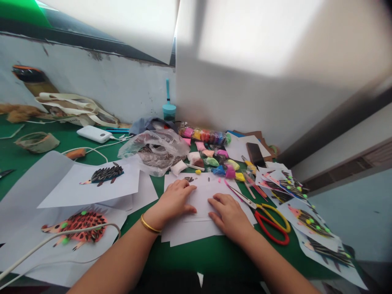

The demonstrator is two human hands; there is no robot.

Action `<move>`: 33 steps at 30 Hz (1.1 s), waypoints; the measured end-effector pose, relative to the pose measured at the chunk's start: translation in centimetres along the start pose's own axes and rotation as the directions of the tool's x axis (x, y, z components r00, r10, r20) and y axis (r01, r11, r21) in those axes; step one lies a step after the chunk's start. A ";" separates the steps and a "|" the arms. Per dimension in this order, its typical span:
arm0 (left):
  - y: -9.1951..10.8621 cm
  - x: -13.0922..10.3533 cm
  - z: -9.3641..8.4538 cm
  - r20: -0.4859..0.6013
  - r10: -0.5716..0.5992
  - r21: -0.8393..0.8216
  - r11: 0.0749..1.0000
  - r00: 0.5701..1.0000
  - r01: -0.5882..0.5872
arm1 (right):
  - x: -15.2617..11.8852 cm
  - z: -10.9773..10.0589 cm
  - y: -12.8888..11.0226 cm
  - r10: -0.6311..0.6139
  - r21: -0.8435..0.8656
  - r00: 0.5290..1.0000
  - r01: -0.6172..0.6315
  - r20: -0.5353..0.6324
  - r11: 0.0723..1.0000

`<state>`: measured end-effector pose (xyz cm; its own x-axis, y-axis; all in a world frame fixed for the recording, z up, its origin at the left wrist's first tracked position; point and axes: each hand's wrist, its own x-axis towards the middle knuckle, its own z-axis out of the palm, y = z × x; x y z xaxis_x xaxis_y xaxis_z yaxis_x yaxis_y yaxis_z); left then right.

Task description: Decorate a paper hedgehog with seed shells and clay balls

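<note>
In the head view, white paper sheets (202,206) lie stacked in front of me on the green table. My left hand (176,198) rests on the left side of the stack, fingers and thumb apart. On the right side lies my right hand (228,212), its fingers spread and lightly curved. Neither hand grips anything. A few sunflower seeds (190,179) sit just beyond my left fingertips. Scissors (260,212) with one red and one yellow handle loop lie beside my right hand, their blades spread and reaching onto the paper.
Behind the paper lie several coloured clay packets (219,170) and a plastic bag of seeds (156,153). Hedgehog pictures with seed spines lie left (107,174) and right (310,220). A white cable (70,232) crosses the left. A phone (255,154) lies back right.
</note>
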<state>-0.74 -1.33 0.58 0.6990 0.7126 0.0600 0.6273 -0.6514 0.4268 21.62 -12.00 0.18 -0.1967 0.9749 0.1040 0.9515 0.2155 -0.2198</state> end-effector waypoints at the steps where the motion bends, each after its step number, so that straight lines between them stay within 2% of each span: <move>1: 0.1 0.0 0.0 -0.005 -0.005 -0.005 1.000 1.000 0.005 | 0.3 -0.1 0.1 -0.016 0.002 1.000 0.016 0.000 1.000; 5: 0.2 0.0 0.0 -0.010 0.004 -0.006 1.000 1.000 -0.004 | 3.2 -1.1 1.3 -0.052 -0.051 0.997 0.049 -0.065 0.997; 9: 0.1 0.1 0.1 0.014 0.021 -0.008 1.000 1.000 -0.021 | 8.7 -2.0 2.7 0.021 -0.185 0.997 -0.034 -0.074 0.982; 13: -0.1 0.2 0.3 0.020 0.024 -0.007 1.000 1.000 -0.024 | 13.3 -1.4 2.7 0.054 -0.282 0.998 -0.056 -0.015 0.958; 17: -0.2 0.2 0.6 0.003 0.031 0.002 1.000 1.000 -0.031 | 15.0 -0.3 2.1 0.042 -0.311 0.998 -0.052 -0.037 0.949; 20: -0.2 0.1 0.5 0.007 0.027 0.026 0.999 1.000 -0.028 | 15.0 -0.4 1.8 0.020 -0.332 0.997 -0.042 -0.070 0.942; 24: -0.2 -0.1 0.4 -0.013 0.045 0.020 0.999 0.999 -0.045 | 13.9 -2.1 2.1 -0.008 -0.343 0.989 -0.043 -0.145 0.939; 27: -0.2 -0.1 0.3 -0.039 0.049 0.000 0.999 0.998 -0.049 | 11.7 -3.9 2.5 -0.021 -0.236 0.966 -0.042 -0.259 0.971; 28: -0.1 0.0 0.3 -0.064 0.040 -0.008 0.999 0.997 -0.041 | 10.7 -4.5 2.6 0.009 -0.164 0.955 -0.060 -0.295 0.985; 31: 0.2 0.3 0.3 -0.254 -0.031 -0.039 0.999 0.967 0.022 | 7.4 -5.3 2.7 0.187 0.166 0.905 -0.132 -0.381 0.977; 33: 0.4 0.4 0.4 -0.429 -0.070 -0.068 0.997 0.901 0.045 | 5.5 -5.0 2.5 0.271 0.365 0.898 -0.137 -0.347 0.921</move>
<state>-0.11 -1.37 0.42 0.4385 0.7993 0.4109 0.6334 -0.5992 0.4896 24.13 -6.41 5.07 0.1634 0.9142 0.3708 0.8169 0.0854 -0.5704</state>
